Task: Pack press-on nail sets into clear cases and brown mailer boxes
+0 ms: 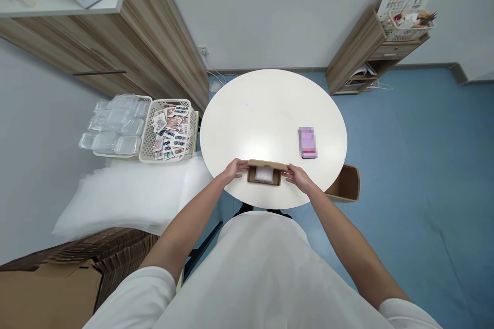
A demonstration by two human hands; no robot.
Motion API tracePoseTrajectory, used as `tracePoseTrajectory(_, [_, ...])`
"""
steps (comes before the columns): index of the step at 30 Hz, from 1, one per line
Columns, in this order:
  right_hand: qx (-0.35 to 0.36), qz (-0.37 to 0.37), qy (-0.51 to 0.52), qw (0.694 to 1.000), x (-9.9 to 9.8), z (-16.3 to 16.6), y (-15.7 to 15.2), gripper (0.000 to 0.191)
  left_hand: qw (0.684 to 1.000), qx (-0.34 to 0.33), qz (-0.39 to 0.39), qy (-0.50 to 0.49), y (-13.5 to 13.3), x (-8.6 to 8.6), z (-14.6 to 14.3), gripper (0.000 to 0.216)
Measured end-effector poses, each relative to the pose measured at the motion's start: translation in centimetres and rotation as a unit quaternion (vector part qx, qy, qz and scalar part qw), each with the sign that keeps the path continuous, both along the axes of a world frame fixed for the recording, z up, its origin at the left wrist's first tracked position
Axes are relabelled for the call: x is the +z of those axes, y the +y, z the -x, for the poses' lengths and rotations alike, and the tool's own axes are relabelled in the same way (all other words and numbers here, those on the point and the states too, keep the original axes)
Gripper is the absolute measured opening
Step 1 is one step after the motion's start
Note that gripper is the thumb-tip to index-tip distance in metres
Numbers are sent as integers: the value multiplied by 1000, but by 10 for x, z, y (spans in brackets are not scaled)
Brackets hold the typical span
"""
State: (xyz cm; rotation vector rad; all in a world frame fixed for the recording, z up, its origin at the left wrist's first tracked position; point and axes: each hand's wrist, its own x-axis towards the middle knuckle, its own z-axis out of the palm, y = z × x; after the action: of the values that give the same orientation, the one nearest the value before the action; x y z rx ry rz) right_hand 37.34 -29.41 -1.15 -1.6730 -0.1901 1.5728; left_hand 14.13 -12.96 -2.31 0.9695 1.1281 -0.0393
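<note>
A small brown cardboard box (251, 175) sits near the front edge of the white round table (239, 108), its lid raised. Inside lies a white wrapped packet (264, 174); what it contains is hidden. My left hand (234, 169) grips the left end of the lid, thumb and fingers closed around its corner. At the opposite corner, my right hand (298, 176) holds the lid in the same way. To the right of the box, a phone-sized purple object (307, 142) rests on the table, its surface blurred out.
Left of the table stand a basket of printed cards (170, 133) and a basket of clear plastic cases (116, 126). White foam sheets (131, 190) and stacked flat cardboard (50, 288) lie nearer. An open carton (345, 184) is on the floor at right.
</note>
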Motion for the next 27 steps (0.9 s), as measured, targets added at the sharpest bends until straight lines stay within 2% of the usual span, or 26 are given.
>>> tracePoseTrajectory(4, [18,14,-15,1000,5,4,-3,43,999,-31,6,4,0,5,5,51])
tracePoseTrajectory(9, [75,-11,-30,997,11,11,-2,41,990,-99,-94,31,-12,7,0,50])
tracePoseTrajectory(12, [87,-6,-44,995,10,18,-3,48,981,-153,-116,31,-22,1,-4,60])
tracePoseTrajectory(15, [84,17,-51,995,5,24,-4,59,968,-175,-173,51,-30,-11,-5,65])
tracePoseTrajectory(17, [79,32,-69,994,-1,28,-7,64,960,-168,-207,82,-35,-19,-3,72])
tracePoseTrajectory(20, [71,44,-104,991,-10,30,-14,64,964,-144,-198,100,-41,-30,2,77])
tracePoseTrajectory(25, [60,47,-85,994,-26,34,-23,51,983,-84,-157,38,-49,-41,5,54])
tracePoseTrajectory(27, [50,52,-106,992,-33,37,-21,48,984,-64,-159,43,-52,-44,3,53])
